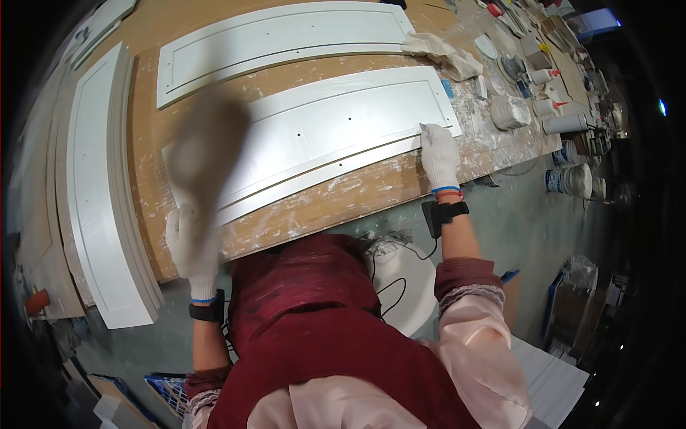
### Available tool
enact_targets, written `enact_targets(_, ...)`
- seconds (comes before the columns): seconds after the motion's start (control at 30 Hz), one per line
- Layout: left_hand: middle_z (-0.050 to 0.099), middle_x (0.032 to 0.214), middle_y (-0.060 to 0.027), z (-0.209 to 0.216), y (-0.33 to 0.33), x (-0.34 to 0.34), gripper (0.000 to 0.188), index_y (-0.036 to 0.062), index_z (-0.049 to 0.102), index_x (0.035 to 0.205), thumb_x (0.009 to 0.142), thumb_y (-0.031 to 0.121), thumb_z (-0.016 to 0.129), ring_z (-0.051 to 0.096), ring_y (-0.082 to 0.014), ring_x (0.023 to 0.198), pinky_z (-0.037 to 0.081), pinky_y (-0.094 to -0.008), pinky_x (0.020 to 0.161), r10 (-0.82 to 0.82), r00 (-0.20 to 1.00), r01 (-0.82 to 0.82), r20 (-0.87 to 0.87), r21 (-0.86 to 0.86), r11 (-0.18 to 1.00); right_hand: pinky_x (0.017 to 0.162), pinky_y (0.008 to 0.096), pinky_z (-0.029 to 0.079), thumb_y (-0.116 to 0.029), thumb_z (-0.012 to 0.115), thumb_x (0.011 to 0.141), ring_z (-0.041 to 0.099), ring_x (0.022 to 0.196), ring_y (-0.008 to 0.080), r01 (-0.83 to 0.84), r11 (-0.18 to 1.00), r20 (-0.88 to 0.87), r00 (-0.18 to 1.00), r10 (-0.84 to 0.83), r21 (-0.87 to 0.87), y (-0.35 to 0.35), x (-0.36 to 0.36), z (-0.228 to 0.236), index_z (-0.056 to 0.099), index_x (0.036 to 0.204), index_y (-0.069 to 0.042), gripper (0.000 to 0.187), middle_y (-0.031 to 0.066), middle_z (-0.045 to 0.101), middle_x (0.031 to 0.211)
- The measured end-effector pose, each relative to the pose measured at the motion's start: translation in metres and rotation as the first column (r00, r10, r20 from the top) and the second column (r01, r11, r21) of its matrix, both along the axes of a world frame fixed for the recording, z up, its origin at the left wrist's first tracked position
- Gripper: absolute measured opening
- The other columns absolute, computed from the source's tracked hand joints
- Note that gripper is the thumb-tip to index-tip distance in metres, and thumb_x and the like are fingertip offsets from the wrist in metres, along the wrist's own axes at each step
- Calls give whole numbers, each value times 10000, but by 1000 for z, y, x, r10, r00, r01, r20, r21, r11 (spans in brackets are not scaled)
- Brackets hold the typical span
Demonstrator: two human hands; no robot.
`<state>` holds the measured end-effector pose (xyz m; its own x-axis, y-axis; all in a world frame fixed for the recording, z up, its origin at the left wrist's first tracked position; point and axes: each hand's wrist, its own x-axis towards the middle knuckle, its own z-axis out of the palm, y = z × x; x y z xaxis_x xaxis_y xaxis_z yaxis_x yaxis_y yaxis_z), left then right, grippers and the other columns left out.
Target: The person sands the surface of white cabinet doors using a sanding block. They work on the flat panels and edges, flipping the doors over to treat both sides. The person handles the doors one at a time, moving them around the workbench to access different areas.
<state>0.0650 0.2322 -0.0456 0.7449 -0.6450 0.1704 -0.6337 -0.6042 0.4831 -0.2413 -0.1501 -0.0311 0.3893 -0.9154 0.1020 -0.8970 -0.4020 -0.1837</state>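
A long white panel (336, 118) with a recessed frame and small dark holes lies on the brown worktable in front of me. At its near right corner is my right hand (439, 157), in a white knit glove. Its fingers are closed, with a small greyish tip (423, 128) showing at them. My left hand (187, 247), also gloved, is by the near left corner of that panel. A blurred brown shape (207, 146) covers part of that hand and the panel's left end. Whether the left fingers hold anything is hidden.
Another white panel (286, 36) lies beyond, and several stacked panels (100, 193) stand at the left. A crumpled cloth (446, 56), a white tub (509, 113) and bottles (547, 75) sit at the right. A round white stool (407, 286) and paint buckets (572, 180) are below the table (343, 189).
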Motion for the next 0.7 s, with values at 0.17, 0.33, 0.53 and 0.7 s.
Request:
enact_targets(0.17,475,1373,-224,-3,3,0,675,48,541,1342,712,93,780,461,-370,1275,399,-418,1069,11,1000,-11,8,-36,999,815,457,501,-226,567,927,630,950,376,-102,995,17,995,102,10,29,23,9,668,1061,-46,246,194,663,1010)
enact_targets(0.33,491,1354,-222,5,-1,-2,684,30,547,1330,693,82,791,465,-369,1268,395,-421,1069,3,998,-7,-57,-82,997,811,455,507,-276,538,952,634,927,371,-6,998,-3,1000,6,-66,-3,-2,-1,647,1079,-63,272,185,659,980)
enact_targets(0.53,497,1345,-217,1,3,-2,677,20,559,1315,686,86,801,465,-365,1265,388,-429,1073,-3,1000,4,8,-114,993,741,459,527,-169,492,915,645,842,346,-196,971,-110,977,181,-140,50,42,-10,639,938,-69,180,167,654,886)
enact_targets(0.7,500,1340,-213,-10,8,-2,691,35,557,1324,685,102,810,467,-363,1258,394,-429,1068,40,998,-36,38,-110,993,708,414,545,-103,512,860,649,797,297,-390,920,-118,912,392,40,151,119,2,630,921,-78,134,139,630,841)
